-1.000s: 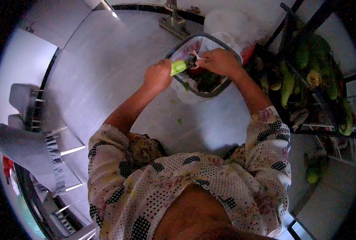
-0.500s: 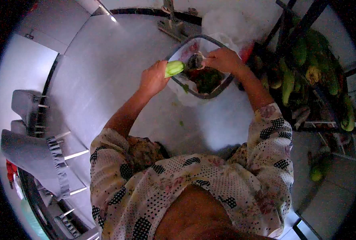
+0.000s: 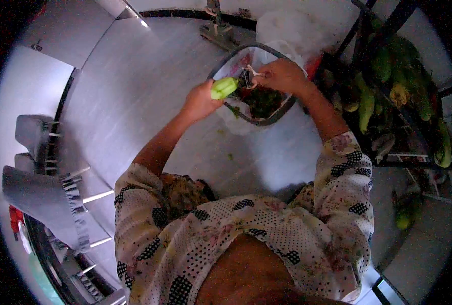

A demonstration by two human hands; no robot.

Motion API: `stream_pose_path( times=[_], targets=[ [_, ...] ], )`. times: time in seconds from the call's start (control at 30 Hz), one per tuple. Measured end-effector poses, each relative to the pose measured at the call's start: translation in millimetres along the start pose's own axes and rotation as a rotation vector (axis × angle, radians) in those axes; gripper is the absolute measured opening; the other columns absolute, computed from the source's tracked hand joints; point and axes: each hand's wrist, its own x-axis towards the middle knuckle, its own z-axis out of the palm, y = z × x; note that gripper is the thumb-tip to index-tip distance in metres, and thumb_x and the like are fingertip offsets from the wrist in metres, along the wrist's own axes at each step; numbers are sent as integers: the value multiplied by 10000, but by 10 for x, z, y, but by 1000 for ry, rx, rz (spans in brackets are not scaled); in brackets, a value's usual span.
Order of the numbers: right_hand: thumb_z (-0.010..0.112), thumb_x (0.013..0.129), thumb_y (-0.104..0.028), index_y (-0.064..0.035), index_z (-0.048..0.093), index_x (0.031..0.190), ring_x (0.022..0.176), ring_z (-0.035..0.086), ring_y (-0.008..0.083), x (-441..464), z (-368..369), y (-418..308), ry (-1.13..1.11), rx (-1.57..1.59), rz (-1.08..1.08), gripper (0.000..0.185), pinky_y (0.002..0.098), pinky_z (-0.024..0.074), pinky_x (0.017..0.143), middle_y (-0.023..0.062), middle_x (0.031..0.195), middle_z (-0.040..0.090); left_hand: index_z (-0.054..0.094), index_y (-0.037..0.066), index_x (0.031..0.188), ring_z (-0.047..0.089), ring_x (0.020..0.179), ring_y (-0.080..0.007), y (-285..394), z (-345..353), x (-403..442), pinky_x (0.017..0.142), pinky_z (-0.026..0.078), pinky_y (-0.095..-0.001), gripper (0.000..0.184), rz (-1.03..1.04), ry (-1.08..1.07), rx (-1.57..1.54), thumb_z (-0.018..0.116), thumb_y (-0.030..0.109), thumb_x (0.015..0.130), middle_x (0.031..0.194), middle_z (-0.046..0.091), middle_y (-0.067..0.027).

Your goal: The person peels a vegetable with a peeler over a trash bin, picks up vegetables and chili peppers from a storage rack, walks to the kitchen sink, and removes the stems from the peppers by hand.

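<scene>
My left hand (image 3: 201, 101) is closed around a light green, partly peeled cucumber (image 3: 224, 88), whose end points toward the bin. In my right hand (image 3: 283, 77) is a pale Y-shaped peeler (image 3: 252, 71), its head facing the cucumber with a small gap between them. Both hands are over the rim of a waste bin (image 3: 272, 122) with a whitish liner. Dark green peelings (image 3: 264, 102) lie inside it, along with something reddish that I cannot make out.
To the right, a dark rack (image 3: 394, 28) holds several long green vegetables (image 3: 366, 109). Another green vegetable (image 3: 404, 216) lies lower right. Grey-covered chairs (image 3: 40, 198) stand at left. Small green scraps (image 3: 230, 156) dot the pale floor. A metal stand foot (image 3: 218, 36) is behind the bin.
The cucumber has turned and shifted slightly right, showing more of its peeled side. The peeler has tilted, so its forked head shows more clearly. The bin has stayed in place.
</scene>
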Motion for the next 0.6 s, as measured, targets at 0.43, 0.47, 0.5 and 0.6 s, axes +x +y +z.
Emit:
stream_pose_path(
  times=[0.43, 0.47, 0.5, 0.6],
  targets=[
    [590, 805, -476, -128, 673, 869, 666, 613, 306, -47, 111, 135, -29, -191, 2, 364, 410, 464, 604, 117, 694, 627, 565, 56, 956, 555, 566, -108, -160, -56, 32, 486, 450, -271, 297, -138, -286, -664, 719, 201, 748, 707, 581, -5],
    [585, 809, -475, -123, 669, 890, 677, 616, 303, -57, 93, 128, -36, -110, 20, 371, 403, 466, 611, 120, 711, 631, 569, 58, 944, 546, 546, -106, -161, -48, 2, 466, 439, -269, 285, -166, -305, -754, 718, 201, 747, 692, 575, -4],
    [581, 812, -474, -119, 665, 911, 689, 618, 301, -72, 20, 96, -45, -27, 42, 379, 396, 468, 618, 123, 728, 635, 574, 61, 932, 537, 527, -103, -144, -38, -35, 445, 429, -267, 273, -196, -326, -845, 718, 201, 747, 677, 569, -4],
    [521, 811, -545, -108, 668, 892, 751, 631, 320, -22, -112, 118, -78, 108, 120, 468, 427, 490, 683, 137, 792, 651, 546, 43, 850, 508, 486, -111, -46, -43, -18, 436, 411, -274, 224, -282, -276, -924, 703, 153, 734, 627, 532, -8]
  ],
)
